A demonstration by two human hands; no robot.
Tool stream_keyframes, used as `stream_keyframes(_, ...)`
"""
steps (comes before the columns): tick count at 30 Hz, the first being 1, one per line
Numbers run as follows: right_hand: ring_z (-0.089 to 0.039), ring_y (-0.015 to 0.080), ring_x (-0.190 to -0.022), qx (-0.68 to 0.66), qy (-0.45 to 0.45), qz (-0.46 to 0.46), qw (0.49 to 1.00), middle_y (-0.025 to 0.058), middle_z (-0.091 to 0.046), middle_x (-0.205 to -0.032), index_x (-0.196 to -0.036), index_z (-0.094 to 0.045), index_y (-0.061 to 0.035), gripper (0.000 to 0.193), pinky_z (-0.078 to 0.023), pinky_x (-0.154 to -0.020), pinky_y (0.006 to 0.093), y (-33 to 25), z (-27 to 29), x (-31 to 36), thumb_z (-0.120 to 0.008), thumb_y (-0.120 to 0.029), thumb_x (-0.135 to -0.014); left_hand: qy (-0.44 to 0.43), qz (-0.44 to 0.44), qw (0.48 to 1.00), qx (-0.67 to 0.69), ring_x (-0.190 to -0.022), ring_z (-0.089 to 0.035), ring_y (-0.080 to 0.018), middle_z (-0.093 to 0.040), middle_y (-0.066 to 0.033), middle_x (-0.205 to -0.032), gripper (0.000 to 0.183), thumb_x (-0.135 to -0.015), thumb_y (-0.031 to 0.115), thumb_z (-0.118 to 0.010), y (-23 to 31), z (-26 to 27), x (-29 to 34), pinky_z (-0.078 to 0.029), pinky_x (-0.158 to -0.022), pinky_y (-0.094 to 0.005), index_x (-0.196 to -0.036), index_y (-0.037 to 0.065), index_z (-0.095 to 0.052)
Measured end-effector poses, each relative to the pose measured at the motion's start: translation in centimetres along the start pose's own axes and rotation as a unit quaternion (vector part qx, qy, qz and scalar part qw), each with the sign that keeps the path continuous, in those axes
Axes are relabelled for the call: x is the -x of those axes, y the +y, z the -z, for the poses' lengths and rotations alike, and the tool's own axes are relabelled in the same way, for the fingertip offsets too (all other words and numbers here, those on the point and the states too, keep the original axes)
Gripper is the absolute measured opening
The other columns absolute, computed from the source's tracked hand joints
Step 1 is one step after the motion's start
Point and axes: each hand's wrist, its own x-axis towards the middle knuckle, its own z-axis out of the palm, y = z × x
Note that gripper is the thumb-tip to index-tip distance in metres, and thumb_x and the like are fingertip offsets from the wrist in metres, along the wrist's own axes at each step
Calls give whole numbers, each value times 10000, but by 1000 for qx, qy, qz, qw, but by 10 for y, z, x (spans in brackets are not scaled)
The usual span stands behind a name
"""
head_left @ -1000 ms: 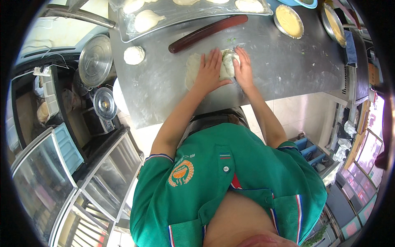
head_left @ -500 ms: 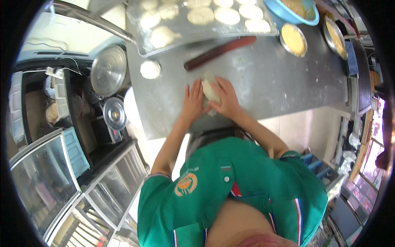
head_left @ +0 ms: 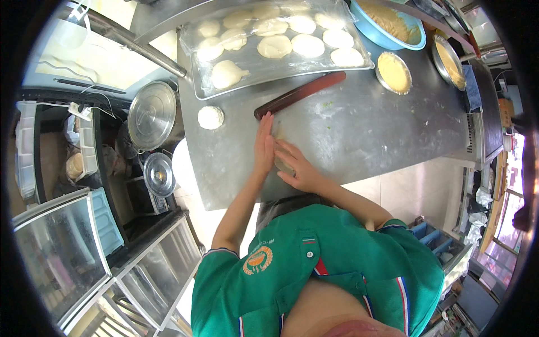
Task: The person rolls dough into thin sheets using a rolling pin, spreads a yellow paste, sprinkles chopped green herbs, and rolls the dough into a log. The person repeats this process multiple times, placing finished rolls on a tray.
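Observation:
My left hand (head_left: 264, 147) is held out straight, its fingers flat together and their tips close to the near end of a dark red rolling pin (head_left: 300, 94). Beside it my right hand (head_left: 300, 171) spreads its fingers toward the left palm. The piece of dough between my hands is now almost wholly covered by them. To the left of the pin a round white dough ball (head_left: 211, 117) sits on the steel table (head_left: 359, 135). Beyond the pin, a metal tray (head_left: 252, 63) under clear plastic film carries several flattened dough rounds (head_left: 275, 46).
At the far right stand a light blue basin (head_left: 387, 25) of brownish filling and two metal bowls of yellow mixture, one nearer (head_left: 393, 73) and one farther out (head_left: 449, 63). Round metal lids (head_left: 152, 115) lean left of the table. A steel bar crosses above the tray.
Both hands have shifted from cupping the pale oblong dough to lying over it, the left hand straightening. The whole scene sits slightly lower in view; pin and tray look unmoved on the table.

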Motion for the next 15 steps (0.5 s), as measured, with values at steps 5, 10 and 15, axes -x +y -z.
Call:
stream_keyframes(5,-614,363,-1083,108,126,-110,980,185,-620,-1220,-1248,-641,-10,358,-509,-929,411,40,16,18,-681,-80,-900,-228,-94,961,-128,-1415,-467,-355,-546,-153,-1496,570,-1007,434,-531,-3,9,-23,-321,-1200,-503,-1390,15,-589)
stream_keyframes(10,-656,277,-771,77,97,-129,984,128,-667,-946,-1040,-705,-28,144,-531,-690,368,49,34,41,-668,-39,-901,-409,-218,830,-311,-1357,-510,-351,-569,-130,-1461,646,-929,495,-659,11,54,21,-352,-1172,-506,-1384,42,-587)
stream_keyframes(15,-667,262,-792,228,70,-107,965,88,-692,-896,-980,-724,-58,116,-537,-703,372,98,77,53,-730,-79,-866,-380,-220,835,-332,-1255,-567,-290,-619,-102,-1334,662,-879,473,-706,20,97,70,-445,-1067,-443,-1384,64,-577)
